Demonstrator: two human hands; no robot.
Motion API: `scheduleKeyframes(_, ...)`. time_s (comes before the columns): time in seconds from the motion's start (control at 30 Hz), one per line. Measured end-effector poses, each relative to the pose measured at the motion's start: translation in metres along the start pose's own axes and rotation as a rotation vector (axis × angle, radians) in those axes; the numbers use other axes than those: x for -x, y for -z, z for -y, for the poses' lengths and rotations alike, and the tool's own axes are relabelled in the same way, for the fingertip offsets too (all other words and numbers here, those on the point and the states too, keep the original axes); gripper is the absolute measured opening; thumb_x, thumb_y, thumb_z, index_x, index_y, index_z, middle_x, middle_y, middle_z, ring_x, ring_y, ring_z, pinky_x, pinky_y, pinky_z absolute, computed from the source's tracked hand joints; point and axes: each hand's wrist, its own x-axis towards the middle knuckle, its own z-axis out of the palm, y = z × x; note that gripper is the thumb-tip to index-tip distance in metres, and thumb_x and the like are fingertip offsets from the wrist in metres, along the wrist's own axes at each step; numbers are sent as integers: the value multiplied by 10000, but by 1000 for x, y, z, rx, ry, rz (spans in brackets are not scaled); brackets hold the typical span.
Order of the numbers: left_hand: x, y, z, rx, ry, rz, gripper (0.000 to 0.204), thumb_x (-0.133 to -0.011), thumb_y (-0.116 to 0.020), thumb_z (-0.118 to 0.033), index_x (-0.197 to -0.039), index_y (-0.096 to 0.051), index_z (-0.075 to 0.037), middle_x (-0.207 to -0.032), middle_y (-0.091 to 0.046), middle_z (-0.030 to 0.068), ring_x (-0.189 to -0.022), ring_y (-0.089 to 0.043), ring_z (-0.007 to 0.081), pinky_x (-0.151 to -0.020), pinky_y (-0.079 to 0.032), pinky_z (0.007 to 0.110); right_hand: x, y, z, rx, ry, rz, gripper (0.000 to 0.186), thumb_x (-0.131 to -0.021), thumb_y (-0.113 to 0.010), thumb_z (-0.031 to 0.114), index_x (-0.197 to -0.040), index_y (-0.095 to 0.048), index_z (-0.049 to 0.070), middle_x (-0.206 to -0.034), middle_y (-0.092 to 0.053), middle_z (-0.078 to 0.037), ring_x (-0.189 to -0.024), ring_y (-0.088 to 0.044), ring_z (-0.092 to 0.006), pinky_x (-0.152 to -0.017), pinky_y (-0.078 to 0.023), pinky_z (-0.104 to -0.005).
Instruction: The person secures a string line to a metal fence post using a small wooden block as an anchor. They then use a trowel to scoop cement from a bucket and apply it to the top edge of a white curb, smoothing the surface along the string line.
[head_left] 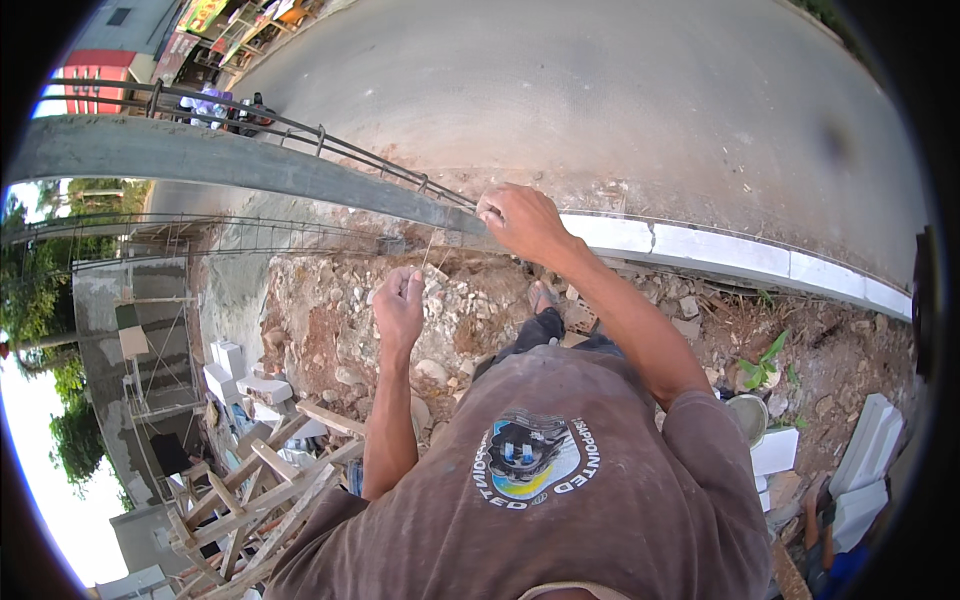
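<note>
My left hand (398, 305) is raised over the rubble with thumb and fingers pinched on a thin wire or string (428, 250). My right hand (513, 218) is higher, closed at the junction of a long grey beam (250, 170) and a row of white blocks (700, 255). What its fingertips hold is too small to make out. Steel rebar (350, 150) runs along the beam's far side and ends near that hand.
A grey road (600, 90) lies beyond the beam. Rubble (330, 310) surrounds my foot (540, 295). A wooden frame (260, 500) and white blocks (225, 370) are at lower left. A co-worker's arm (815, 535) shows at lower right. Parked motorbikes (250, 115) stand at upper left.
</note>
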Motion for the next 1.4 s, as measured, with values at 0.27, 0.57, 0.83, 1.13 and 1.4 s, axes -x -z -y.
scheduleKeyframes(0.27,-7,12,-11,-6,1,-51,206,-955,-639,-173,-937,-685,27,-661,-535,-21,-616,-430,56,-543,-366,262,32,-34,-13,-31,-35,111,153,-797,-608,94,-870,-721,19,-882,-703,-182,-840,-677,-358,-748,-522,-450)
scheduleKeyframes(0.57,16,-10,-27,284,160,-6,175,-949,-658,-159,-913,-671,12,-643,-499,-56,-599,-395,41,-531,-350,256,48,-62,-27,-44,-57,218,159,-835,-656,135,-918,-726,19,-907,-720,-166,-850,-689,-341,-765,-529,-411)
scheduleKeyframes(0.83,15,-30,-51,710,264,-42,182,-960,-664,-181,-965,-685,-1,-740,-565,-78,-626,-419,8,-534,-318,203,50,-58,-33,-178,-67,165,152,-855,-670,117,-949,-732,15,-880,-736,-144,-807,-702,-257,-746,-528,-367)
scheduleKeyframes(1.13,6,-90,-58,390,73,-90,138,-927,-636,-114,-918,-686,15,-610,-552,59,-570,-464,94,-531,-392,312,38,-61,-43,-438,-211,14,176,-902,-648,151,-965,-729,9,-830,-726,-92,-751,-645,-155,-713,-508,-322)
scheduleKeyframes(1.4,8,-105,-44,277,-84,-213,88,-910,-625,-79,-938,-661,-4,-729,-601,209,-602,-584,348,-573,-447,418,22,-61,-19,-305,-159,-77,198,-902,-642,164,-922,-722,-17,-775,-694,-54,-718,-604,-83,-654,-478,-270)
